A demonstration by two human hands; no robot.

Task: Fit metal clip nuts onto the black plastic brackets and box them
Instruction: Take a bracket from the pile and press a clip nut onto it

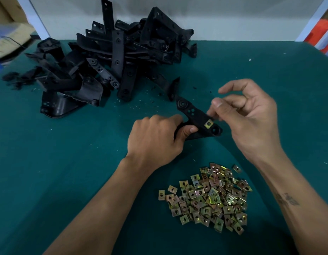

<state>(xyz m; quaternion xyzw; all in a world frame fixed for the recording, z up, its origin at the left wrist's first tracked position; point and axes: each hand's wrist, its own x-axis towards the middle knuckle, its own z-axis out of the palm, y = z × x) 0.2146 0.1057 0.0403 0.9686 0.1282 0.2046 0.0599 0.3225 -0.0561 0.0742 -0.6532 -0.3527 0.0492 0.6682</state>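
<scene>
bracket [193,117] in left grip [155,142], clip nut [209,124] seemingly seated

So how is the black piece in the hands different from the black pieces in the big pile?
The held bracket is lifted off the table, gripped by the left hand, while the bracket pile lies loose on the green mat. The held bracket shows a gold clip nut on it, by the right hand; I see none on the pile. Both are black plastic with holes.
</scene>
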